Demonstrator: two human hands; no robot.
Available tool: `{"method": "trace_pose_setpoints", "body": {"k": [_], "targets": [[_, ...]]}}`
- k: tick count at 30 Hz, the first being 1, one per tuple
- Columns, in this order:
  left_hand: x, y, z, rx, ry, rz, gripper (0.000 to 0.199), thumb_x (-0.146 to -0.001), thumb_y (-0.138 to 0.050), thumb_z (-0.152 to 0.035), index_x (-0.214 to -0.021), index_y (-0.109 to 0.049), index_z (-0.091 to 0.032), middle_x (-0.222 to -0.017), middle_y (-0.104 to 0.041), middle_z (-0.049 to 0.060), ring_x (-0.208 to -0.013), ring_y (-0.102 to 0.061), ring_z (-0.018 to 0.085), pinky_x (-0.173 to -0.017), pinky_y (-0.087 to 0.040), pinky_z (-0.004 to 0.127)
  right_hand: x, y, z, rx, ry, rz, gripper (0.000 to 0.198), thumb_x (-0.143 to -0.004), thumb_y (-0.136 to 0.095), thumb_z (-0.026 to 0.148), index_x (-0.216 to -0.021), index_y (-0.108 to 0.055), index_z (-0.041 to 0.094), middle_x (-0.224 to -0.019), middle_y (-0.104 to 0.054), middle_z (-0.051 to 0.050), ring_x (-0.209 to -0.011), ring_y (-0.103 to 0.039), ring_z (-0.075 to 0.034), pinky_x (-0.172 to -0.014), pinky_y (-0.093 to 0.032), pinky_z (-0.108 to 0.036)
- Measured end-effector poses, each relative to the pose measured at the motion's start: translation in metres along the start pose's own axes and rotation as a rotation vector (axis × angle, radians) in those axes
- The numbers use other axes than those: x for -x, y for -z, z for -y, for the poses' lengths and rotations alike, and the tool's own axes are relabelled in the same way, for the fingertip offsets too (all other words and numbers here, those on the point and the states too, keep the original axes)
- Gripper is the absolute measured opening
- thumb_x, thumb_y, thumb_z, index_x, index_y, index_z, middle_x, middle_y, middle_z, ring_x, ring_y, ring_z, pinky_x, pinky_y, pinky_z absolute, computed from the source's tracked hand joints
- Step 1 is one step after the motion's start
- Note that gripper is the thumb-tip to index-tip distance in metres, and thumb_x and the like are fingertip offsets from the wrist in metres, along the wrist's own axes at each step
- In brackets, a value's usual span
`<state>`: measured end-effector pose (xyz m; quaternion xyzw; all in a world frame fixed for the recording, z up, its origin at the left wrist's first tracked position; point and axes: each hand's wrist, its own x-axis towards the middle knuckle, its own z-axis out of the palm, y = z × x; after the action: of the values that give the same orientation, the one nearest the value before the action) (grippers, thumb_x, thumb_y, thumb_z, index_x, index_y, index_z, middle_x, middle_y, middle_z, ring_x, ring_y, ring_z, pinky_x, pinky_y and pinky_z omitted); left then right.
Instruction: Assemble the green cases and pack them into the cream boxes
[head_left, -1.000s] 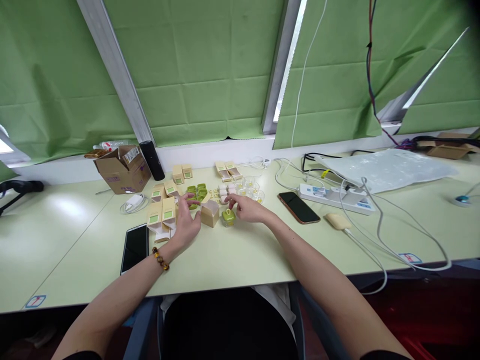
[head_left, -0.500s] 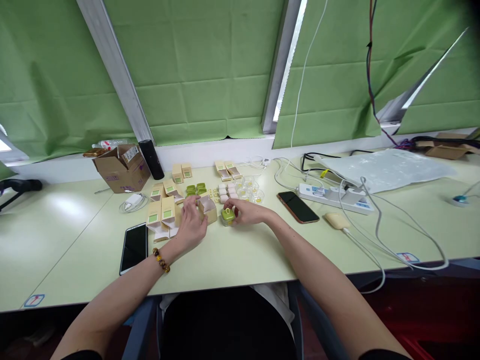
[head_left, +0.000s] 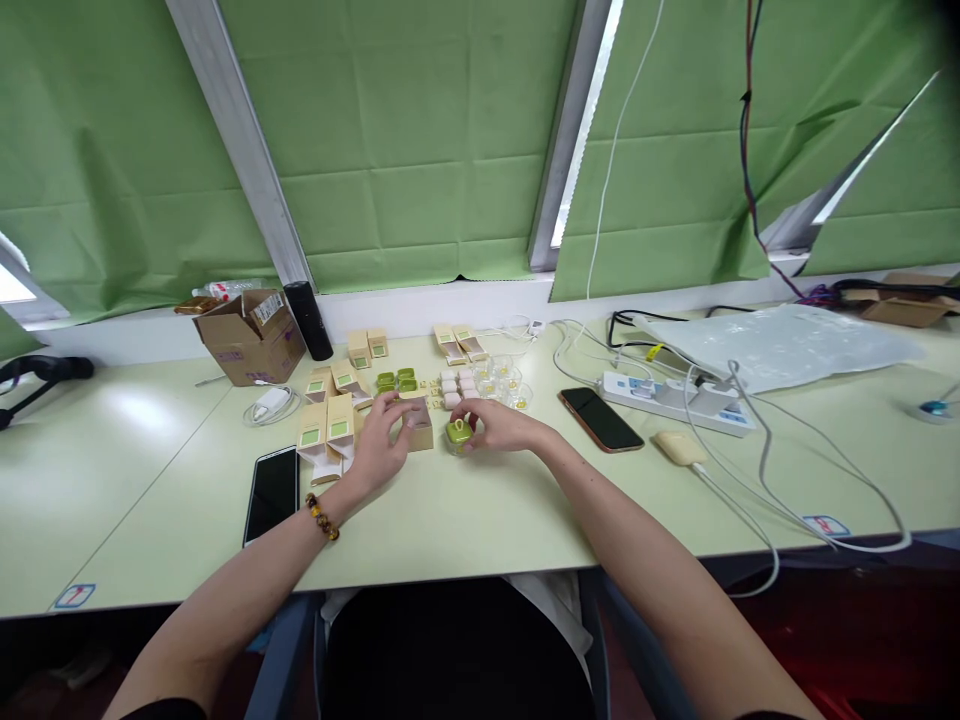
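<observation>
My left hand [head_left: 382,440] has its thumb and index finger around the left side of a small open cardboard box [head_left: 421,428], which stands on the table with its opening up. Just right of it, my right hand [head_left: 499,425] holds a small clear container with a green lid [head_left: 459,432] by its fingers, low at the tabletop. The lid has a pale loop on top. Behind the hands lie green lids [head_left: 396,380], pale pink blocks [head_left: 456,388] and clear round cups [head_left: 504,378]. Left of my left hand stand several open small boxes [head_left: 326,425].
A phone [head_left: 271,495] lies at the left, another phone [head_left: 600,419] at the right. Beyond that sit a power strip [head_left: 679,400], cables and a cream charging case [head_left: 679,448]. A larger carton [head_left: 251,340] and a black cylinder [head_left: 308,320] stand at the back left.
The small cardboard box has turned from a tilted, angled position to standing squarer and upright beside my left hand. My right hand keeps the green-lidded container in nearly the same place. The view shifts slightly.
</observation>
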<state>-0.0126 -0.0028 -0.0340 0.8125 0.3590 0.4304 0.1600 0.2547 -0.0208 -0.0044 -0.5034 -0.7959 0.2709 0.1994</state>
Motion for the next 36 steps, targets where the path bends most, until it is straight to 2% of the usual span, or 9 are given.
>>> {"method": "trace_pose_setpoints", "body": {"k": [4,9,15,18,22,27,31,36], "targets": [[-0.003,-0.004,0.009,0.063,0.056,-0.075,0.025,-0.103,-0.054,-0.033,-0.116,-0.071,-0.021,-0.127,-0.068,0.013,-0.125,-0.063,0.028,-0.108,-0.051,0.048,0.000,-0.001,-0.001,0.041,0.011,-0.026,0.036,-0.074,-0.086,0.019,-0.108,-0.074,0.020,-0.098,-0.075,-0.004,-0.088,-0.069,-0.022,-0.081,-0.050,-0.031],[-0.004,-0.005,0.011,0.112,0.121,-0.099,0.030,-0.101,-0.058,-0.034,-0.125,-0.070,-0.021,-0.130,-0.071,0.012,-0.114,-0.067,0.025,-0.091,-0.056,0.039,-0.002,0.001,-0.004,0.051,0.019,-0.148,0.040,-0.076,-0.085,0.025,-0.114,-0.075,0.020,-0.100,-0.075,-0.006,-0.090,-0.068,-0.023,-0.081,-0.051,-0.033],[-0.003,-0.006,0.004,0.112,0.092,-0.089,0.024,-0.099,-0.063,-0.037,-0.114,-0.073,-0.021,-0.123,-0.074,0.011,-0.112,-0.067,0.025,-0.090,-0.055,0.039,0.000,0.002,0.007,-0.220,0.120,-0.486,0.038,-0.081,-0.078,0.036,-0.117,-0.072,0.023,-0.123,-0.072,-0.009,-0.099,-0.066,-0.023,-0.068,-0.053,-0.029],[-0.002,-0.008,0.001,0.104,0.096,-0.069,0.022,-0.095,-0.068,-0.036,-0.112,-0.073,-0.022,-0.121,-0.075,0.010,-0.110,-0.067,0.025,-0.091,-0.054,0.041,0.002,-0.007,0.021,-0.380,0.193,-0.577,0.040,-0.083,-0.078,0.044,-0.117,-0.071,0.024,-0.125,-0.070,-0.009,-0.106,-0.065,-0.024,-0.067,-0.055,-0.029],[-0.001,-0.009,-0.003,0.138,0.110,-0.061,0.024,-0.094,-0.068,-0.031,-0.116,-0.071,-0.022,-0.119,-0.074,0.009,-0.107,-0.067,0.025,-0.090,-0.054,0.040,0.001,-0.032,0.039,-0.556,0.283,-0.568,0.043,-0.085,-0.077,0.048,-0.122,-0.069,0.026,-0.129,-0.066,-0.009,-0.107,-0.066,-0.024,-0.066,-0.057,-0.029],[0.001,-0.009,-0.004,0.207,0.108,-0.041,0.026,-0.091,-0.065,-0.022,-0.116,-0.071,-0.020,-0.113,-0.075,0.009,-0.103,-0.067,0.025,-0.090,-0.054,0.041,-0.003,-0.052,0.048,-0.506,0.291,-0.494,0.043,-0.092,-0.071,0.042,-0.133,-0.065,0.029,-0.138,-0.062,-0.010,-0.112,-0.068,-0.024,-0.062,-0.056,-0.025],[0.001,-0.009,0.000,0.256,0.110,-0.018,0.031,-0.092,-0.062,-0.026,-0.120,-0.071,-0.018,-0.123,-0.075,0.012,-0.109,-0.068,0.026,-0.095,-0.054,0.043,-0.004,-0.049,0.040,-0.380,0.313,-0.501,0.040,-0.096,-0.066,0.038,-0.135,-0.062,0.028,-0.140,-0.060,-0.011,-0.103,-0.069,-0.021,-0.068,-0.058,-0.028],[-0.001,-0.009,0.004,0.346,0.182,-0.020,0.036,-0.092,-0.057,-0.023,-0.125,-0.072,-0.019,-0.131,-0.074,0.013,-0.119,-0.069,0.027,-0.102,-0.055,0.045,0.000,-0.037,0.032,-0.281,0.311,-0.512,0.039,-0.096,-0.065,0.035,-0.134,-0.061,0.027,-0.136,-0.061,-0.011,-0.094,-0.067,-0.019,-0.066,-0.057,-0.028]]}}
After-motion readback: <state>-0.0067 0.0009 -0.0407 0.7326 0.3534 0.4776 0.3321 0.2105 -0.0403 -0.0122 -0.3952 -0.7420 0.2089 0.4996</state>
